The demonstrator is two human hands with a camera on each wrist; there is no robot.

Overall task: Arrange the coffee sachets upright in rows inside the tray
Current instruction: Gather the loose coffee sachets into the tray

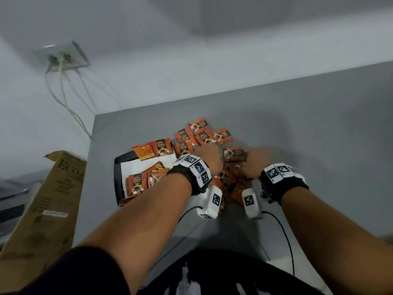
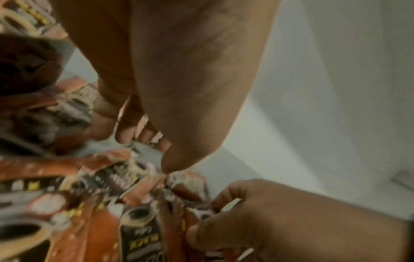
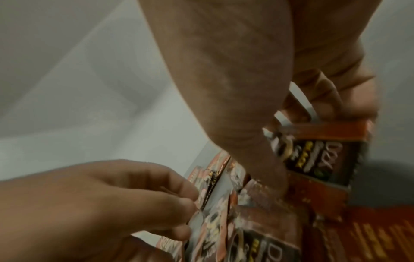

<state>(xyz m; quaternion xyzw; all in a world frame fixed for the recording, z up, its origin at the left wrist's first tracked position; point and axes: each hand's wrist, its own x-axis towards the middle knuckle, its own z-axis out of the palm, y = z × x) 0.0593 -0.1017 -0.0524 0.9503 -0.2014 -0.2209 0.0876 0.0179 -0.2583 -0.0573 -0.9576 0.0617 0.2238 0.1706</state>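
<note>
Orange and black coffee sachets (image 1: pixel 202 135) lie in a loose heap on the grey table (image 1: pixel 319 135). A black tray (image 1: pixel 117 179) with a white liner sits left of the heap; a few sachets (image 1: pixel 136 184) lie flat or lean inside it. Both hands are in the heap. My left hand (image 1: pixel 210 151) has its fingers curled, pinching a bundle of sachets (image 3: pixel 212 191) on edge. My right hand (image 1: pixel 253 156) grips sachets (image 3: pixel 318 140) from above, thumb down against them. Both wrist views are blurred, and the fingertips are hidden in the head view.
A tall cardboard box (image 1: pixel 42 209) stands at the left, close to the tray. A wall socket (image 1: pixel 63 56) with hanging cables is at the back left. A black cable (image 1: pixel 285 231) runs over the table near my body. Bare table lies to the right.
</note>
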